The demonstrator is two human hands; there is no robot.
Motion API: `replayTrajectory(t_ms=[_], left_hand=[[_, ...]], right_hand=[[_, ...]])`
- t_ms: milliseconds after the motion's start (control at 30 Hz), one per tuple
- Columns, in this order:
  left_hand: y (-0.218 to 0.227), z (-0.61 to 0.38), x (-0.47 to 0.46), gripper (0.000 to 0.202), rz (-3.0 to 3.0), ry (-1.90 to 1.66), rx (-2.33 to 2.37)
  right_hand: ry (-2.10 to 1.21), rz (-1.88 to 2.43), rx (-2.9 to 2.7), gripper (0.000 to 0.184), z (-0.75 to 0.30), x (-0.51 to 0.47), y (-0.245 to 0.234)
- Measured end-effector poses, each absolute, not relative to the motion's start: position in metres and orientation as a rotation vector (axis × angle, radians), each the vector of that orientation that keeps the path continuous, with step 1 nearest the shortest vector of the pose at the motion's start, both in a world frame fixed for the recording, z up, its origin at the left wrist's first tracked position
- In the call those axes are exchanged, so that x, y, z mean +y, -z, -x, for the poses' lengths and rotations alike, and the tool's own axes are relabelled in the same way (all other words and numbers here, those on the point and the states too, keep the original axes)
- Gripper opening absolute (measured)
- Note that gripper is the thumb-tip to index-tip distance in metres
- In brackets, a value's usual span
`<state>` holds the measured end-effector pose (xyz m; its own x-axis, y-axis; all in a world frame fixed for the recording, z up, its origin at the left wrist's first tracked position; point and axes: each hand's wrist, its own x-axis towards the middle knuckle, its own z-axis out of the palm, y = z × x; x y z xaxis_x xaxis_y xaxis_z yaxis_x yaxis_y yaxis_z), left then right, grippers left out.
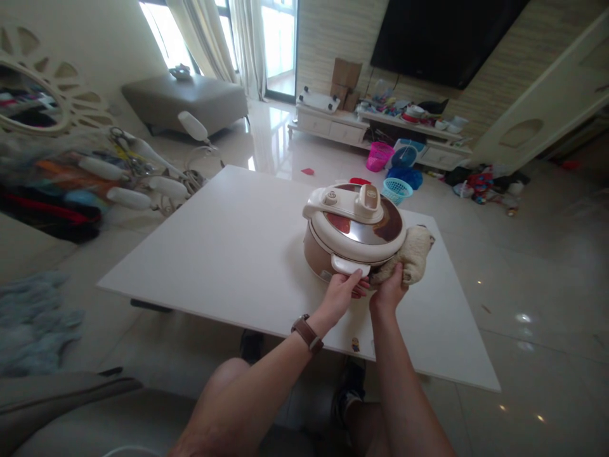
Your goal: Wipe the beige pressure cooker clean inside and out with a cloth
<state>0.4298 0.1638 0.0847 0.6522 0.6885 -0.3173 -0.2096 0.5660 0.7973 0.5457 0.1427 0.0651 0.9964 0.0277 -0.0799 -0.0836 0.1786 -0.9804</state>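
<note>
Bare knees (228, 406) fill the near edge of our view, and our two forearms stretch away from them toward a white table (228, 254). We wear a wristwatch (307, 332) with a brown strap on the left wrist.

Our left hand (340, 295) grips the white side handle (349, 264) on the near side of a pressure cooker (354, 231), with the fingers curled under the handle. Just to its right, our right hand (389, 289) is closed around a beige cloth (413, 254). The cloth is bunched up and pressed against the cooker's near right side, and it trails away along the right of the pot.

The pressure cooker stands upright on the right half of the table, close to the near edge. Its body is cream and tan. Its lid is on, shiny brown in the middle with a cream bar handle across the top.

Beyond the table, on the glossy tiled floor, stand a pink basket (379, 155) and a pale blue basket (397, 188). Farther off, a low white cabinet (333, 127) holds assorted clutter beneath a dark wall-mounted television (442, 35). Cardboard boxes (346, 79) sit at the cabinet's left end. A grey ottoman (185, 98) stands at the far left, near curtained windows. Closer on the left lies a blurred heap of tools with white handles (128, 198).
</note>
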Motion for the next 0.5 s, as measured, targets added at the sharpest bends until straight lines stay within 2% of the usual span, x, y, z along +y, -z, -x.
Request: replayTrajectory(t_ms=[300, 500], left_hand=[[-0.085, -0.443, 0.163, 0.052, -0.776, -0.635, 0.705], [-0.086, -0.441, 0.162, 0.046, -0.806, -0.659, 0.731]], right_hand=[[-0.373, 1.217, 0.308, 0.037, -0.555, 0.144, -0.055], [-0.447, 1.174, 0.336, 0.035, -0.566, 0.142, -0.049]])
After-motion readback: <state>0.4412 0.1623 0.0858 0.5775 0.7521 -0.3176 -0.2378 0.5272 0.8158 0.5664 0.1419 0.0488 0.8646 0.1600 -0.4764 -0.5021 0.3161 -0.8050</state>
